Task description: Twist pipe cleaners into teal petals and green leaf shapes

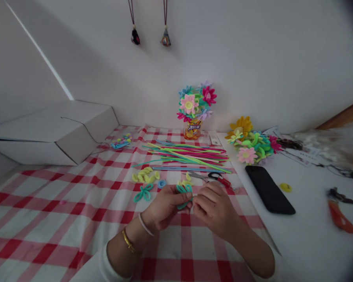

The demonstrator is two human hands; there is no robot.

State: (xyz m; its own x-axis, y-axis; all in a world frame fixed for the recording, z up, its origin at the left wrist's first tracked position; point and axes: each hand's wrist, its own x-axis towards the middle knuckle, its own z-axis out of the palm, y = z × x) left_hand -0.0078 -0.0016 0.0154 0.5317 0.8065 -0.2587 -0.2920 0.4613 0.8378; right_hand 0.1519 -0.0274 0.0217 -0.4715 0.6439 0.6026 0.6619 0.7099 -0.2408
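Note:
My left hand [169, 203] pinches a teal pipe-cleaner flower [182, 189] made of several loops. At the flower's right side, the closed fingers of my right hand [213, 207] meet it; exactly what they grip is hidden. A second teal looped flower [143, 192] lies on the cloth to the left. Behind it is a heap of pale yellow pipe-cleaner petals [146, 175], with a blue ring-shaped roll [162, 183] beside them. Scissors [198, 176] lie just beyond my hands, their black and red handles pointing right.
A pile of coloured pipe cleaners [191, 154] spreads across the checked tablecloth [85, 219]. Behind stands a jar [192, 130] of finished flowers. On the right are another flower bunch [250, 143], a black phone [269, 190] and an orange-handled tool [340, 215]. A white box [53, 129] sits at left.

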